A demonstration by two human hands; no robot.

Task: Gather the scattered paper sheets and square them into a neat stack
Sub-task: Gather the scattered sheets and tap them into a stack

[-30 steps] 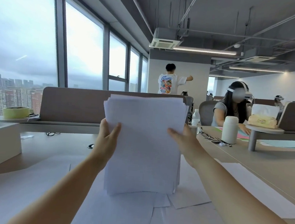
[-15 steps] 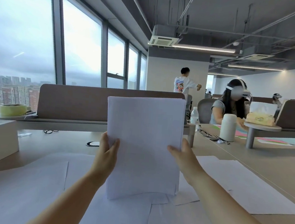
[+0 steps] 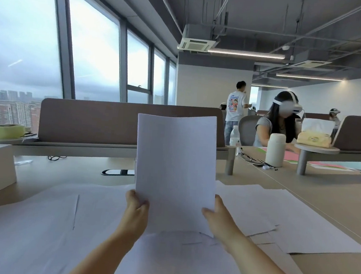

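Head view. The stack of sheets (image 3: 174, 171) stood upright on its short lower edge, long axis vertical, held between both hands near the viewer's midline. The left hand (image 3: 136, 211) was clamped on the stack's lower left edge, thumb on the near face; the right hand (image 3: 218, 218) pressed the lower right edge, its thumb on the near face and its other fingers hidden behind the paper. Each hand lay directly beside its own edge, so neither was nearer than the other. The stack's sides appeared flush, while the top edge bowed slightly. Its lower edge met, or nearly met, the loose sheets (image 3: 256, 209) spread flat on the desk (image 3: 332, 203); contact could not be confirmed. These loose sheets extended left, right and toward the viewer, overlapping at varied angles, some with corners near the desk's front edge. Judged from this, the coming move depended on lowering the stack straight down along its long axis to tap it square. Open room lay above and to both sides; a desk divider (image 3: 111, 122) stood well behind
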